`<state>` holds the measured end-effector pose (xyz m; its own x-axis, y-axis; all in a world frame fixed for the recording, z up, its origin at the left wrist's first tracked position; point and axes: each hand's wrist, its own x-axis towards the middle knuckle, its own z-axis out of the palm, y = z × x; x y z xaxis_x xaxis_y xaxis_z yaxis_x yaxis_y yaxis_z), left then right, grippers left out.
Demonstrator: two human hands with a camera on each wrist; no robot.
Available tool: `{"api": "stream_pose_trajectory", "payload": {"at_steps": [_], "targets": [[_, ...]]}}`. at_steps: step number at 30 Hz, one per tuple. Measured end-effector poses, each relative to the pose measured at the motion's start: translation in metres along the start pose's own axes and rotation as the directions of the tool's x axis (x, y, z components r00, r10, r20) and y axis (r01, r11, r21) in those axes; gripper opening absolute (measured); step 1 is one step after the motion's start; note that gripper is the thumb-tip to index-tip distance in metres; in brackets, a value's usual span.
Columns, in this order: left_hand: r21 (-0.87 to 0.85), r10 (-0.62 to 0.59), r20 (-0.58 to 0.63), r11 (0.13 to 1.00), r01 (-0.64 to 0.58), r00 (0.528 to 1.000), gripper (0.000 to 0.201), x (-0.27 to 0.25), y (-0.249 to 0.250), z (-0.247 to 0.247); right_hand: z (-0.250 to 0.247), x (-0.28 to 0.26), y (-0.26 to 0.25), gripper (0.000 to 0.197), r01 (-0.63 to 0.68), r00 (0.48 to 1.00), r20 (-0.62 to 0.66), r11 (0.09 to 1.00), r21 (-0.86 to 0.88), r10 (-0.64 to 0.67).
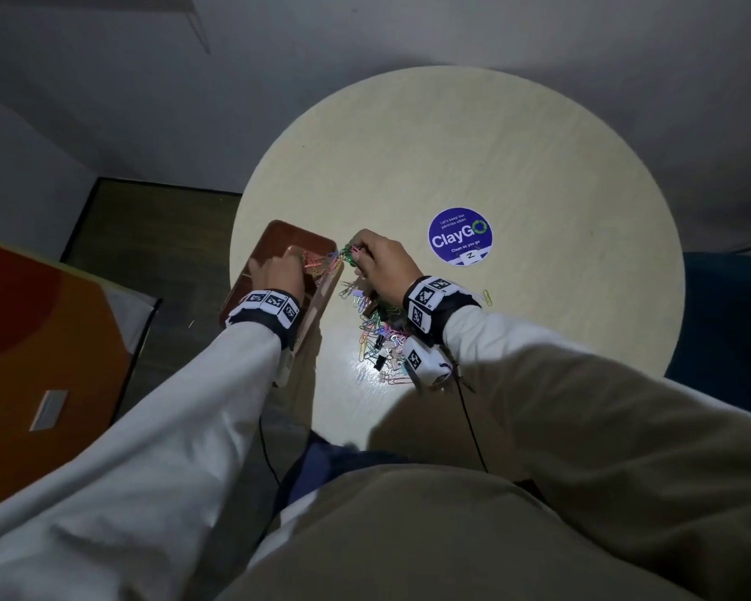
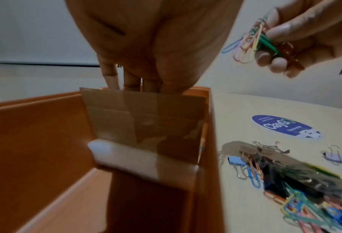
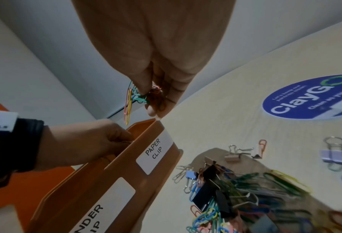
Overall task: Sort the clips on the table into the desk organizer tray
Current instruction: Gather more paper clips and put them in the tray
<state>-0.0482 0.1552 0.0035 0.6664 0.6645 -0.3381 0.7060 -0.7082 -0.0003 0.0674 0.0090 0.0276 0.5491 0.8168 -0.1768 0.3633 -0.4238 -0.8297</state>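
A brown organizer tray (image 1: 278,236) sits at the table's left edge, and its near compartment carries the label "PAPER CLIP" (image 3: 153,151). My left hand (image 1: 298,258) reaches into that compartment behind a cardboard divider (image 2: 142,118). Its fingers are curled, with a thin copper clip (image 2: 141,83) showing between them. My right hand (image 1: 358,253) pinches a bundle of coloured paper clips (image 3: 129,102) just above the tray's right corner. A mixed pile of paper clips and binder clips (image 1: 378,331) lies on the table under my right wrist.
A round blue ClayGo sticker (image 1: 460,240) is stuck to the beige round table (image 1: 495,145) to the right of my hands. A lilac binder clip (image 3: 337,157) lies apart from the pile. An orange cabinet (image 1: 40,340) stands left of the table.
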Motion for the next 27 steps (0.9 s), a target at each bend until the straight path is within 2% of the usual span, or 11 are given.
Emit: {"api": "stream_pose_trajectory", "payload": {"at_steps": [6,10,13,17,22,24,27], "targets": [[-0.032,0.021,0.010,0.999,-0.021,1.000,0.043,0.005,-0.007,0.000,0.019,0.016,-0.003,0.011,-0.016,0.999,0.047,0.998,-0.057,0.018],[-0.093,0.037,-0.085,0.995,-0.045,0.996,0.043,-0.001,-0.016,0.007,0.028,0.027,-0.008,0.011,-0.018,0.998,0.053,0.999,-0.047,0.021],[-0.108,0.033,-0.134,0.993,-0.048,0.990,0.053,-0.009,-0.020,0.010,0.035,0.044,-0.016,0.013,0.000,0.999,0.039,0.997,-0.077,0.003],[-0.133,-0.015,-0.197,0.991,-0.012,0.980,0.046,-0.014,-0.024,0.007,0.047,0.068,-0.026,0.020,0.059,0.994,0.100,0.968,-0.244,-0.035],[-0.204,-0.018,-0.219,0.979,-0.028,0.976,0.043,-0.013,-0.032,0.005,0.064,0.083,-0.036,0.029,0.118,0.966,0.259,0.856,-0.503,0.019],[-0.218,-0.009,-0.220,0.975,-0.040,0.975,0.043,-0.013,-0.033,0.006,0.069,0.085,-0.039,0.029,0.122,0.948,0.311,0.828,-0.548,0.067],[-0.240,-0.006,-0.219,0.970,-0.048,0.976,0.042,-0.014,-0.034,0.007,0.070,0.085,-0.041,0.027,0.111,0.942,0.322,0.819,-0.563,0.094]]}}
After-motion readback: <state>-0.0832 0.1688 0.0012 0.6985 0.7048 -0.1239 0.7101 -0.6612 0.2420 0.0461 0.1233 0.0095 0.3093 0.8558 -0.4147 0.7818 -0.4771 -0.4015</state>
